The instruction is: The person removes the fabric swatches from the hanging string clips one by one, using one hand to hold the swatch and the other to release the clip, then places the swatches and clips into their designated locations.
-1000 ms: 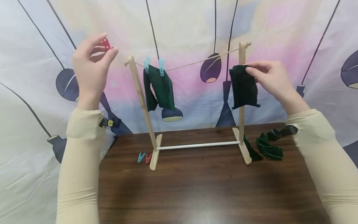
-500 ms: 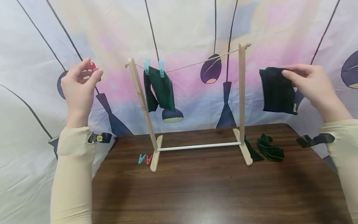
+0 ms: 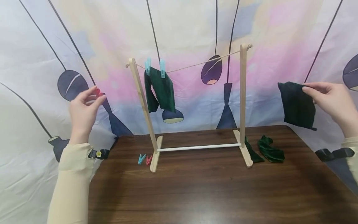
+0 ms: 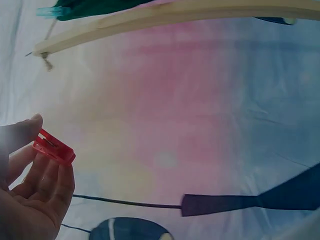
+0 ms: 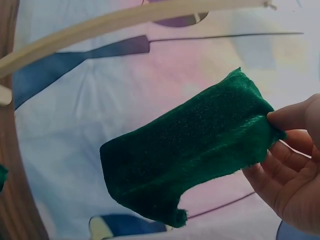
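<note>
My left hand pinches a red clothespin between thumb and fingers, left of the wooden drying rack. Out past the rack's right post, my right hand pinches a dark green velvet cloth by its upper edge, and the cloth hangs down. In the right wrist view the green cloth appears spread with a ragged lower edge. On the rack's string, two light blue clothespins hold a green garment piece near the left post.
On the dark wooden table, a blue clothespin and a red one lie by the rack's left foot. Green cloth pieces lie by the right foot. A white bar joins the feet. A patterned curtain hangs behind.
My right hand has carried the green cloth right and down, away from the right post. My left hand has lowered with the red clothespin, shifting left and then slightly back right.
</note>
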The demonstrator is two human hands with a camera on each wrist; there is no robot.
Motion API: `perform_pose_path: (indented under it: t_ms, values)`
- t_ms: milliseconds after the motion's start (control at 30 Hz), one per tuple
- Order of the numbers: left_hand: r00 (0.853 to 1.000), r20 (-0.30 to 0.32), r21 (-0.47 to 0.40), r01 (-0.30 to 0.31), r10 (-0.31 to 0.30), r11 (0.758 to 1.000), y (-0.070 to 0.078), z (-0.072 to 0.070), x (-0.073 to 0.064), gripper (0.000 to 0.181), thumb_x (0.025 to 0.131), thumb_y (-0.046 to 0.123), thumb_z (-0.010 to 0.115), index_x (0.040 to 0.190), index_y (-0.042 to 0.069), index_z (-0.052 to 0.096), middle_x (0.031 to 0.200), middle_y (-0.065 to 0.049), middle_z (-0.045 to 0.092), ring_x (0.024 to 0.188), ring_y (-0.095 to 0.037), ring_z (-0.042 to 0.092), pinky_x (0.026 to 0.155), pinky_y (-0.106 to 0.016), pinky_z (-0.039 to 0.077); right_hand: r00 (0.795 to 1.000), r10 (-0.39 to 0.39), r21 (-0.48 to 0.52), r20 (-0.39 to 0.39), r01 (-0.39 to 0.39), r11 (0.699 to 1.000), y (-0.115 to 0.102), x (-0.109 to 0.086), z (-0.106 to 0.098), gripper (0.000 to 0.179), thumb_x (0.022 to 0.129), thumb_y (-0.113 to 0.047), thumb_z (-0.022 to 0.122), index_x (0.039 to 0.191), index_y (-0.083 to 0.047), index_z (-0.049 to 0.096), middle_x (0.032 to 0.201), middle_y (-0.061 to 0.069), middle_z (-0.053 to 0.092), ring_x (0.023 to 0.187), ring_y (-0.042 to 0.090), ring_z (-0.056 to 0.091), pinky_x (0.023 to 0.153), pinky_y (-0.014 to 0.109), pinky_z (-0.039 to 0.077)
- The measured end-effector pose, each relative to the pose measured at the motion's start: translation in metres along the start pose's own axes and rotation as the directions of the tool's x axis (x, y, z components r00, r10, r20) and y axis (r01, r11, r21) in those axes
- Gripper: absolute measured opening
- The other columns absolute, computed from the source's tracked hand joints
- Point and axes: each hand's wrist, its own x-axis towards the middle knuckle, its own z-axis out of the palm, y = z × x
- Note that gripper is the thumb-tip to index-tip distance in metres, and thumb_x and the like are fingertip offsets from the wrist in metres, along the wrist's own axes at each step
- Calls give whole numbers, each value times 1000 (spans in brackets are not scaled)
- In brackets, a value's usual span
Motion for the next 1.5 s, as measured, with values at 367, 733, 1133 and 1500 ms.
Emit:
perform_pose_path:
  t_ms: [367, 733, 1133, 1500]
  values:
    - [994, 106, 117, -7, -6, 993, -41, 12, -28, 48, 95, 31, 72, 137, 10, 63, 126, -16, 66, 92, 7, 53, 80, -8, 46, 999, 40, -48, 30, -38, 998, 46, -7, 10, 68, 105, -48, 43, 140, 10, 50, 134, 42, 49, 66, -1, 53, 81, 60, 46]
    - [981, 188, 194, 4, -41, 981, -71, 19, -55, 50, 98, 30, 68, 137, 0, 60, 121, -24, 66, 105, -36, 64, 69, -6, 39, 996, 78, -105, 51, -72, 992, 86, -15, 23, 64, 106, -43, 45, 132, 15, 53, 122, 45, 53, 62, 8, 54, 76, 64, 45]
    - [956, 270, 233, 50, -114, 971, -108, 31, -86, 48, 97, 26, 70, 131, -6, 62, 114, -26, 70, 97, -32, 69, 67, -8, 42, 995, 50, -123, 89, -39, 992, 122, -22, 48, 56, 106, -34, 48, 126, 18, 55, 122, 47, 51, 74, 45, 68, 74, 67, 47]
    - [915, 347, 286, 107, -207, 952, -141, 47, -101, 48, 96, 21, 71, 131, -11, 59, 110, -29, 69, 96, -38, 68, 69, -26, 50, 990, 88, -156, 112, -70, 985, 146, -24, 73, 51, 106, -28, 48, 127, 18, 54, 123, 45, 53, 90, 52, 66, 78, 67, 46]
